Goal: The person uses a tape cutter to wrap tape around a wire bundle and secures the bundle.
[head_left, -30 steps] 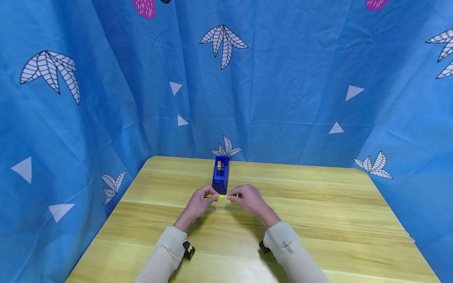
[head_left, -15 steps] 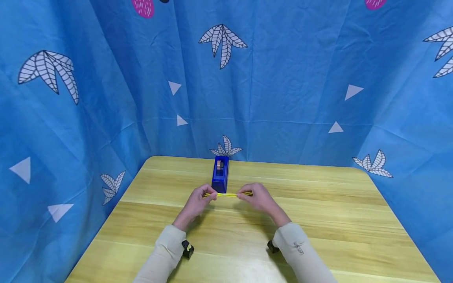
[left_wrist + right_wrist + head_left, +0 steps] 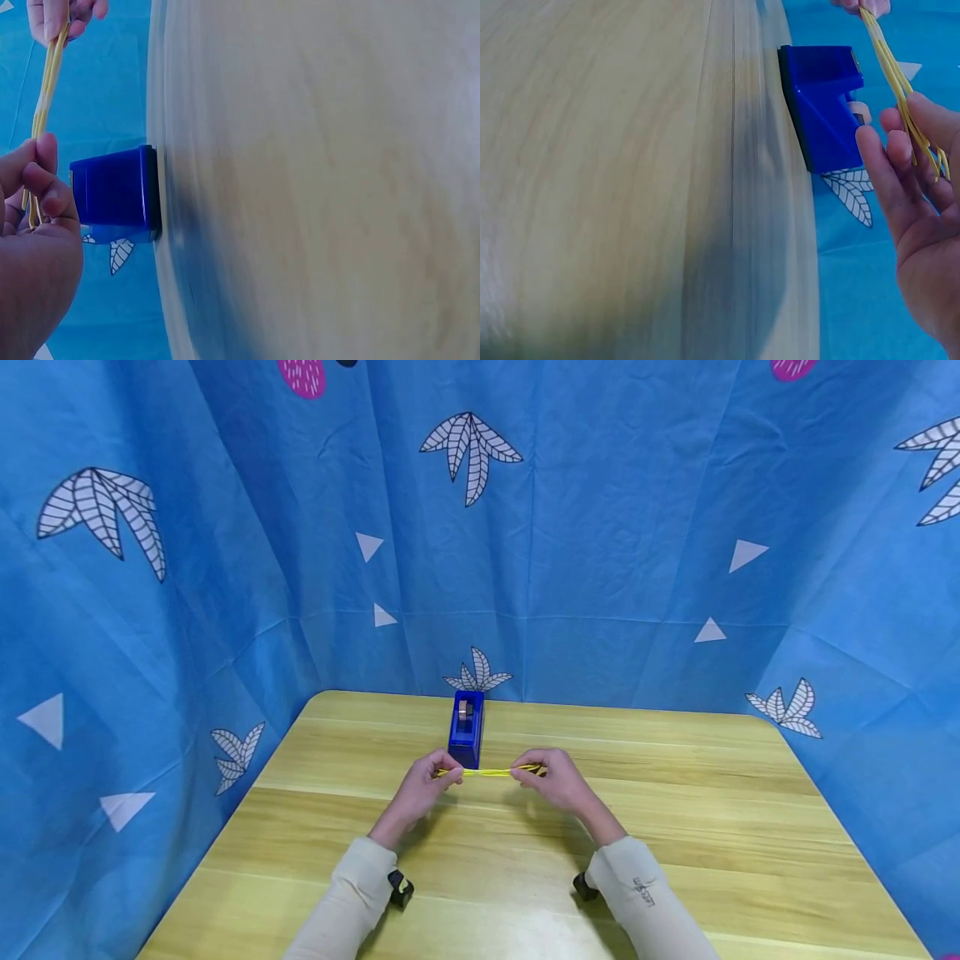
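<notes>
A bundle of thin yellow strands (image 3: pixel 491 772) stretches level between the two hands, raised over the table. My left hand (image 3: pixel 415 789) pinches its left end between thumb and fingertips. Toward the other end, my right hand (image 3: pixel 561 785) pinches it the same way, and loose strand ends (image 3: pixel 937 161) fan out past the thumb in the right wrist view. A pale, shiny patch (image 3: pixel 43 101) shows around the middle of the bundle in the left wrist view. Just beyond the hands stands a blue tape dispenser (image 3: pixel 466 735) holding a small roll of tape (image 3: pixel 860 112).
The light wooden table (image 3: pixel 675 810) extends to both sides and toward the body. A blue patterned curtain (image 3: pixel 600 527) hangs behind the table and along its sides. Both wrists carry small black camera mounts (image 3: pixel 401 889) below the cuffs.
My right hand has slid to the right, so a longer stretch of the yellow bundle shows between the hands. My left hand has barely moved, and the tape dispenser stays in place.
</notes>
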Tool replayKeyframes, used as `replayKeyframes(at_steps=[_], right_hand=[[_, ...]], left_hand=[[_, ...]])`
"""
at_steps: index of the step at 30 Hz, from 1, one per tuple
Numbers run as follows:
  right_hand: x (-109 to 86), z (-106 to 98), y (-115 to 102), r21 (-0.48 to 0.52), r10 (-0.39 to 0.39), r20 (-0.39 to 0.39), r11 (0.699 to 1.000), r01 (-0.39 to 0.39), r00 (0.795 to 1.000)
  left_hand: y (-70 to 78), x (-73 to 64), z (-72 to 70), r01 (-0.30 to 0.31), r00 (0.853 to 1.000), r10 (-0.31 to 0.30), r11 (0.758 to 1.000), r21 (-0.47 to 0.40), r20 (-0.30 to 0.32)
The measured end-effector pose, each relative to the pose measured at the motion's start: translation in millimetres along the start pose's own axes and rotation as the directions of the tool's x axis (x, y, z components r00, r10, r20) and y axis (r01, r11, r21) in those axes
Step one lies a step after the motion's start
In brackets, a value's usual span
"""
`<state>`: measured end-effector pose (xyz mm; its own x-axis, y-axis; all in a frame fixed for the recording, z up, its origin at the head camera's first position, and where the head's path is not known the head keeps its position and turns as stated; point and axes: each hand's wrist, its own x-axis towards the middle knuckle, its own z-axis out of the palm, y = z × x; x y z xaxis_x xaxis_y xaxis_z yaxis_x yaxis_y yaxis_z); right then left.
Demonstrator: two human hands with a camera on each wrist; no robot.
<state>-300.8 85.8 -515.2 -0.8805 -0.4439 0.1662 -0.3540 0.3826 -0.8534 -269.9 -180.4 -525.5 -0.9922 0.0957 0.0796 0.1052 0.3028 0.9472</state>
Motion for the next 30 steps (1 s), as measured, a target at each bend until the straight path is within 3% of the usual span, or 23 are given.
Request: replayKeyframes(at_steps=[9, 21, 30], right_hand=[[-1.4, 0.7, 0.3, 0.053, 0.026, -0.029, 0.998, -0.025, 0.999], [-2.3, 4.4, -1.5, 0.096, 0.044, -0.074, 0.995, -0.037, 0.996], [-4.9, -1.0, -0.9, 0.085, 0.063, -0.075, 0.995, -0.057, 0.995]], left_hand=[[2.6, 0.9, 5.6, 0.004, 1.000, -0.004, 1.000, 0.010, 0.007], [6.0, 0.8, 14.0, 0.000, 0.999, 0.000, 1.000, -0.005, -0.037], [7.6, 1.9, 16.3, -0.011, 1.000, 0.012, 1.000, 0.005, -0.012]])
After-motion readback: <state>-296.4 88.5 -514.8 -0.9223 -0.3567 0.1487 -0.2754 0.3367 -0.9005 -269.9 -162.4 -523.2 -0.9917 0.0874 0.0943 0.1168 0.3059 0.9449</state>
